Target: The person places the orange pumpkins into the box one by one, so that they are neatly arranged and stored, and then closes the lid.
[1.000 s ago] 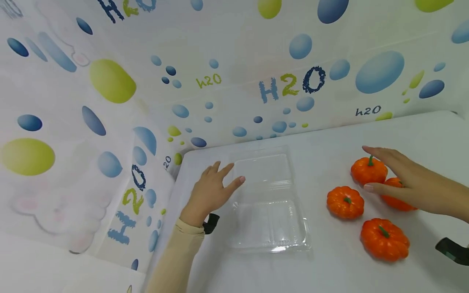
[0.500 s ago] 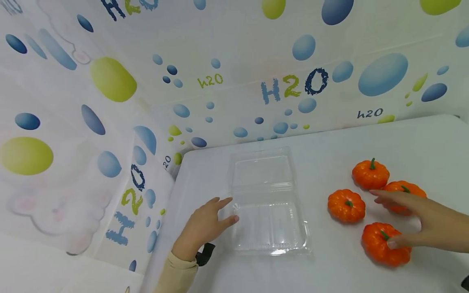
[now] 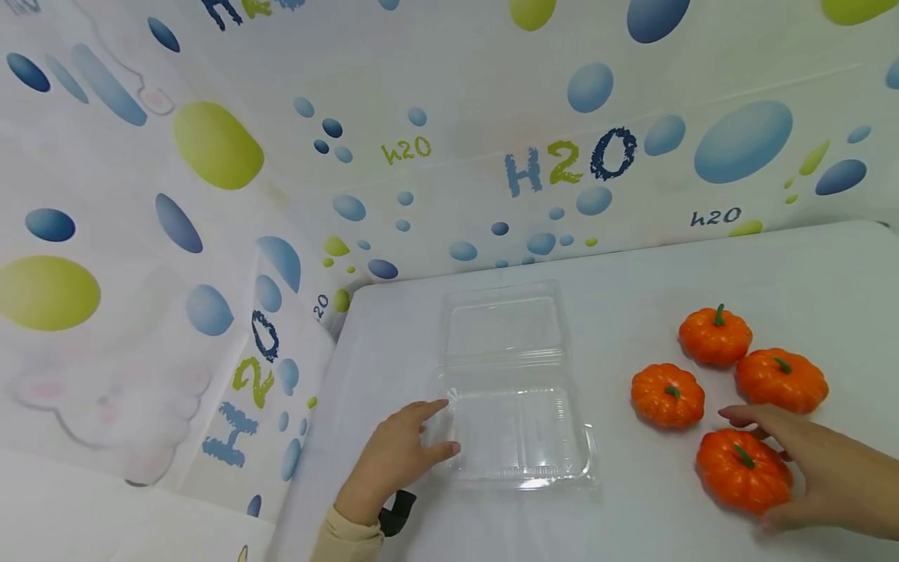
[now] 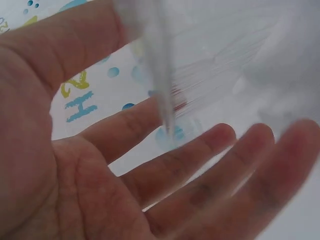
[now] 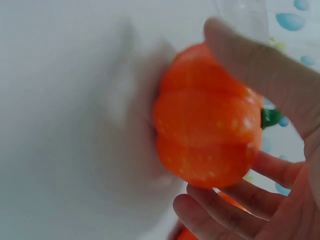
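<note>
Orange pumpkin (image 3: 740, 474) sits between right fingers (image 3: 779, 425), grip unclear; left fingers (image 3: 421, 411) loose at clear container (image 3: 516, 386).

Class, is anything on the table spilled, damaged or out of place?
Nothing stands out. The four orange pumpkins sit stem up on the white table, and the clear plastic box lies open, with no spill or damage visible.

Left forearm (image 3: 347, 542) in from bottom edge of head view, sleeved. Left grip (image 3: 393, 453): fingers lightly bent, slightly apart, thumb held well off them, palm side showing in left wrist view. Right wrist (image 3: 878, 499) in from right edge. Right grip (image 3: 815, 468): thumb and fingers wide in a C, thumb nearly straight, fingers slightly bent.
</note>
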The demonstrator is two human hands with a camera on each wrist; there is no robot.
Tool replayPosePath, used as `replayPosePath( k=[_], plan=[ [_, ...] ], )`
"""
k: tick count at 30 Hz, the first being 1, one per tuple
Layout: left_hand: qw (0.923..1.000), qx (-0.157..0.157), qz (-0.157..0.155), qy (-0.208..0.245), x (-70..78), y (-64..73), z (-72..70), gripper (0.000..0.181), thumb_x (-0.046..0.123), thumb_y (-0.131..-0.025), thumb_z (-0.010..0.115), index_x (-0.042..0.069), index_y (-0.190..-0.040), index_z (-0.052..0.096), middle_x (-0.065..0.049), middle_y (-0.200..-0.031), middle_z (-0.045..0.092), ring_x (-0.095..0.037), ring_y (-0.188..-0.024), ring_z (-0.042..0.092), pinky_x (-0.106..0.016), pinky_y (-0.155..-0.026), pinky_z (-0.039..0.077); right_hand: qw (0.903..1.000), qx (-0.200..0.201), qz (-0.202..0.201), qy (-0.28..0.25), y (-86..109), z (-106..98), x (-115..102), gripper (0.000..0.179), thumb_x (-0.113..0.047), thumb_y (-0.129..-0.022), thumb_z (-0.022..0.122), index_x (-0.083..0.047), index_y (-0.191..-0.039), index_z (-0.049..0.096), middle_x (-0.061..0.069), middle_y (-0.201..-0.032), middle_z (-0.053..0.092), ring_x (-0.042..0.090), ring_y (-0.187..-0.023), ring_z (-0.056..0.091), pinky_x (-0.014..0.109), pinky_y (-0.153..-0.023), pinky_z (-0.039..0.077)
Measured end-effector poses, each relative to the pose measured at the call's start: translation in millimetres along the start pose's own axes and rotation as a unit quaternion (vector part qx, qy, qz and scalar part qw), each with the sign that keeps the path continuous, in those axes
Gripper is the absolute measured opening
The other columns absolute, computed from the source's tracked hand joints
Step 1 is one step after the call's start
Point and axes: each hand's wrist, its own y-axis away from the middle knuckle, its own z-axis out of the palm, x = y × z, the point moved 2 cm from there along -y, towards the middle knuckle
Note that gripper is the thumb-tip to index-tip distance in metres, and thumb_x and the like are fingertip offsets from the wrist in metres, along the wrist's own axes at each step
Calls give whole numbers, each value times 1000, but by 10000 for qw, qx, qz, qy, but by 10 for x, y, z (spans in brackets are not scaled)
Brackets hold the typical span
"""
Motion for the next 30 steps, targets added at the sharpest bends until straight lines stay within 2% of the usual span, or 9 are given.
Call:
replayPosePath(
  k=[3, 8, 9, 12, 16, 18, 24, 27, 30],
  plan=[
    [9999, 60, -42, 107, -5, 8, 24, 66, 32, -82, 85, 13, -140, 60, -12, -137, 61, -27, -100, 68, -45, -79, 55, 10000, 14, 98, 3, 10, 30, -28, 122, -59, -50, 94, -1, -142, 39, 14, -136, 55, 33, -111, 58, 56, -84, 54],
    [9995, 232, -84, 213, -16, 8, 60, 64, 17, -79, 86, 12, -138, 61, -13, -135, 61, -24, -95, 68, -37, -70, 55, 9999, 6, 89, 74, 11, 65, -56, 110, -52, -54, 95, 0, -135, 42, 10, -129, 57, 32, -109, 59, 58, -86, 53],
    [9993, 266, -83, 251, -18, 9, 65, 64, 15, -79, 86, 12, -138, 62, -13, -134, 62, -24, -94, 68, -35, -69, 54, 9999, -41, 98, 39, 11, 71, -60, 108, -50, -54, 95, 0, -134, 44, 9, -127, 58, 31, -109, 59, 57, -85, 54],
    [9987, 321, -76, 388, -14, 13, 76, 65, 9, -78, 85, 10, -138, 61, -14, -133, 62, -22, -91, 66, -31, -64, 53, 9998, -169, 71, 73, 24, 89, -82, 101, -54, -57, 93, -7, -134, 47, 1, -126, 58, 21, -107, 59, 42, -82, 57],
    [9975, 390, -52, 580, -7, 29, 92, 64, 4, -78, 82, 8, -137, 61, -15, -131, 62, -21, -87, 64, -27, -57, 51, 9987, -254, -435, -121, 54, 76, -136, 90, -50, -65, 91, -16, -136, 48, -7, -126, 57, 3, -103, 55, 25, -75, 54],
    [9967, 428, -51, 683, -9, 40, 102, 63, 1, -78, 80, 7, -137, 60, -16, -131, 61, -19, -85, 64, -25, -54, 50, 9963, -419, -589, -470, 54, 57, -189, 85, -43, -68, 91, -21, -138, 48, -6, -128, 56, -1, -103, 53, 23, -73, 53],
    [9927, 490, -106, 1097, -22, 67, 128, 64, -4, -79, 76, 7, -139, 58, -21, -120, 62, -9, -60, 60, -25, -47, 50, 9841, -822, -992, -1226, -4, -25, -470, 78, -31, -73, 89, -30, -141, 50, 4, -138, 49, -2, -109, 53, 25, -73, 55],
    [9911, 500, -131, 1228, -37, 71, 147, 64, -6, -80, 74, 6, -140, 57, -22, -118, 61, -7, -54, 58, -25, -47, 50, 9709, -921, -1433, -1682, -62, -54, -648, 75, -25, -78, 86, -30, -143, 50, 2, -142, 48, 2, -115, 54, 27, -78, 56],
    [9901, 475, -159, 1309, -49, 76, 168, 65, -7, -80, 73, 6, -141, 56, -22, -119, 60, -7, -54, 59, -25, -47, 50, 9539, -1146, -1659, -2223, -133, -80, -814, 74, -21, -82, 82, -30, -147, 47, -2, -147, 47, 8, -120, 54, 28, -84, 55]
  ],
)
